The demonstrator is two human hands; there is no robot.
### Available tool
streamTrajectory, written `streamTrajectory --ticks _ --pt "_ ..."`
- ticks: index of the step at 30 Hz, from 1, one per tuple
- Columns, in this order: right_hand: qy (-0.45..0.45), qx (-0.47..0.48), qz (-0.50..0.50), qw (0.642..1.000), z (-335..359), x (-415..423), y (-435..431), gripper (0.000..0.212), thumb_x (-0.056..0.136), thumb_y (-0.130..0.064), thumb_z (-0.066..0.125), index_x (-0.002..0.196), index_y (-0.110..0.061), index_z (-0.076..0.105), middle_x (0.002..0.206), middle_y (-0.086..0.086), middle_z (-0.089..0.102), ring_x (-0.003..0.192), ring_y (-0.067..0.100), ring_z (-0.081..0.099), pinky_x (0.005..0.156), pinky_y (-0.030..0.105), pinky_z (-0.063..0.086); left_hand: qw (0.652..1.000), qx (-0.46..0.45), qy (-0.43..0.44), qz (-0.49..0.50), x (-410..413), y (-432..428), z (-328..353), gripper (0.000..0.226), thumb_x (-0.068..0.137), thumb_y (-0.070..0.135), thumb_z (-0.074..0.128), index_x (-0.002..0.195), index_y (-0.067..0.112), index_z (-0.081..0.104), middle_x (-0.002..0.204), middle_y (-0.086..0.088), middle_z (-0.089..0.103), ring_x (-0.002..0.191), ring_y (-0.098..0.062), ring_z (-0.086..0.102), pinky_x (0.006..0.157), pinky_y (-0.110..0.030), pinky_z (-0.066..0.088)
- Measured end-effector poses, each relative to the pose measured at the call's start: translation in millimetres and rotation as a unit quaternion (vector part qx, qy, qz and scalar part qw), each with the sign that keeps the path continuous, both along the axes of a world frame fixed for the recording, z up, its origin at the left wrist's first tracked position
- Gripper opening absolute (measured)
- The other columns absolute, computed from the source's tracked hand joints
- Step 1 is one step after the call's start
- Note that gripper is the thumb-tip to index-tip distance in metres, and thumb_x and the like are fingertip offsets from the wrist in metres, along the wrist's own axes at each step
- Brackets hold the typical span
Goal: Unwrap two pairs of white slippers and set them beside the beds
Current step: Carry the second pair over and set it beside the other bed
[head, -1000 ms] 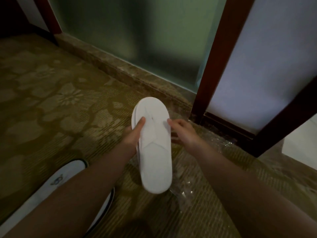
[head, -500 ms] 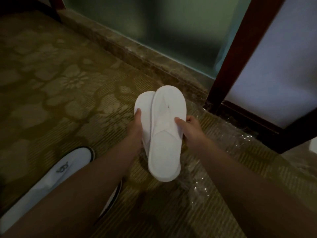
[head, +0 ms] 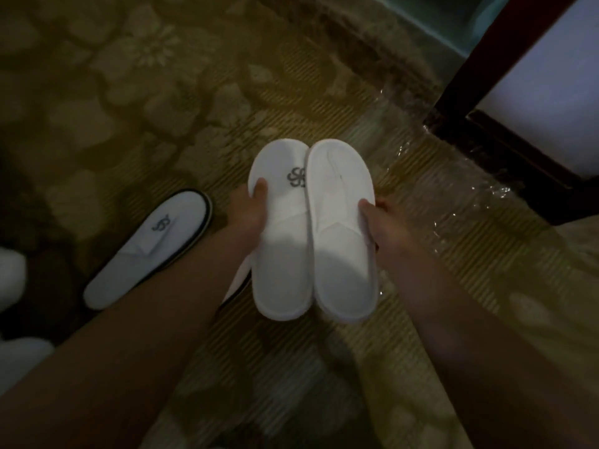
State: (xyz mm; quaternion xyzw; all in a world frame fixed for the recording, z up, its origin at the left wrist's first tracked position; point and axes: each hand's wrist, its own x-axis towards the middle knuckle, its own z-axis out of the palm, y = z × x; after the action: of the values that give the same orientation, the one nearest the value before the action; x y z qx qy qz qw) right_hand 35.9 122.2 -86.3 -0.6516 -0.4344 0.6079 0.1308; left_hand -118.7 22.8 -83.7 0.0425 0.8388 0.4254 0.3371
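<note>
I hold two white slippers side by side above the carpet. My left hand [head: 248, 210] grips the left slipper [head: 282, 254], whose top shows a grey logo. My right hand [head: 377, 222] grips the right slipper [head: 340, 238], which shows its plain side. Another white slipper with a dark rim and grey logo [head: 152, 247] lies on the carpet to the left. A sliver of one more slipper [head: 238, 280] shows beneath my left wrist. Clear plastic wrapping [head: 453, 202] lies crumpled on the floor to the right.
Patterned olive carpet [head: 129, 108] covers the floor. A dark wooden frame [head: 486, 134] with a pale panel stands at upper right, beside a stone sill and frosted glass. White shapes [head: 13, 280] sit at the far left edge.
The two slippers were stacked together; now they are pulled apart and held side by side, one in each hand. My view has tilted further down toward the floor.
</note>
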Motion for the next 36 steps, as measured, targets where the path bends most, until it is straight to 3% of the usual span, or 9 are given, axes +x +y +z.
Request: streamTrajectory --ticks 4,6,9,16,18,21,25,32,36 --pt "-0.053 0.018 0.038 0.998 45 25 -33 0.032 0.09 -0.019 0.055 0.12 -0.009 0.057 0.101 0.008 0.057 0.097 0.023 0.056 0.071 0.023 0.042 0.997 -0.052 0.009 -0.047 11 -40 40 0.058 0.095 0.042 0.04 0.139 0.004 0.043 0.143 -0.015 0.046 0.13 -0.031 0.045 0.107 -0.036 0.036" --pt "-0.07 0.033 0.045 0.996 72 37 -48 0.036 0.085 -0.021 0.059 0.117 -0.004 0.058 0.098 0.009 0.056 0.09 0.02 0.053 0.06 0.021 0.04 0.995 -0.068 0.019 -0.069 19 -62 64 0.049 0.095 0.04 0.041 0.126 0.004 0.054 0.126 -0.017 0.057 0.115 -0.027 0.054 0.091 -0.033 0.042" --pt "-0.101 0.058 0.086 0.989 115 49 -70 0.036 0.084 -0.017 0.061 0.116 0.0 0.059 0.1 0.012 0.061 0.09 0.024 0.057 0.069 0.029 0.048 0.994 -0.061 0.03 -0.081 30 -95 107 0.044 0.096 0.034 0.044 0.12 0.001 0.058 0.116 -0.008 0.06 0.105 -0.018 0.055 0.083 -0.027 0.04" --pt "-0.146 0.08 0.103 0.981 236 49 -112 0.036 0.088 -0.014 0.055 0.122 -0.005 0.053 0.117 0.016 0.061 0.105 0.032 0.059 0.094 0.048 0.049 0.99 -0.102 0.025 -0.094 33 -143 231 0.054 0.095 0.041 0.04 0.125 -0.002 0.053 0.124 -0.025 0.059 0.114 -0.039 0.056 0.097 -0.046 0.044" --pt "-0.142 0.078 0.108 0.981 268 41 -120 0.035 0.088 -0.013 0.055 0.121 -0.005 0.053 0.117 0.017 0.061 0.106 0.033 0.059 0.093 0.049 0.049 0.989 -0.109 0.024 -0.1 26 -148 265 0.05 0.095 0.043 0.039 0.123 0.004 0.054 0.115 -0.02 0.061 0.099 -0.032 0.06 0.084 -0.04 0.051" --pt "-0.126 0.085 0.119 0.981 309 26 -127 0.033 0.088 -0.011 0.054 0.12 -0.003 0.053 0.116 0.019 0.061 0.101 0.031 0.059 0.09 0.046 0.051 0.987 -0.119 0.038 -0.098 16 -156 306 0.046 0.095 0.043 0.037 0.122 0.008 0.052 0.099 -0.011 0.055 0.077 -0.017 0.055 0.058 -0.023 0.04" --pt "-0.098 0.074 0.167 0.978 354 5 -138 0.036 0.09 -0.011 0.051 0.125 -0.002 0.049 0.114 0.017 0.059 0.098 0.029 0.056 0.081 0.038 0.048 0.991 -0.116 0.054 -0.038 4 -178 349 0.043 0.096 0.039 0.038 0.118 0.008 0.055 0.093 -0.009 0.054 0.081 -0.021 0.052 0.055 -0.024 0.035" --pt "-0.069 0.076 0.26 0.96 424 -22 -174 0.038 0.092 -0.011 0.044 0.13 -0.007 0.042 0.116 0.013 0.056 0.09 0.02 0.051 0.063 0.027 0.04 0.986 -0.113 0.061 0.106 17 -239 411 0.04 0.096 0.034 0.041 0.113 0.004 0.06 0.091 -0.011 0.054 0.086 -0.026 0.051 0.072 -0.029 0.034" --pt "-0.075 0.061 0.337 0.937 458 -26 -200 0.043 0.096 -0.018 0.042 0.139 -0.014 0.034 0.119 0.006 0.05 0.092 0.018 0.048 0.057 0.021 0.036 0.978 -0.108 0.058 0.17 36 -285 440 0.031 0.095 0.035 0.042 0.091 0.007 0.056 0.084 -0.011 0.054 0.081 -0.025 0.05 0.068 -0.029 0.033"
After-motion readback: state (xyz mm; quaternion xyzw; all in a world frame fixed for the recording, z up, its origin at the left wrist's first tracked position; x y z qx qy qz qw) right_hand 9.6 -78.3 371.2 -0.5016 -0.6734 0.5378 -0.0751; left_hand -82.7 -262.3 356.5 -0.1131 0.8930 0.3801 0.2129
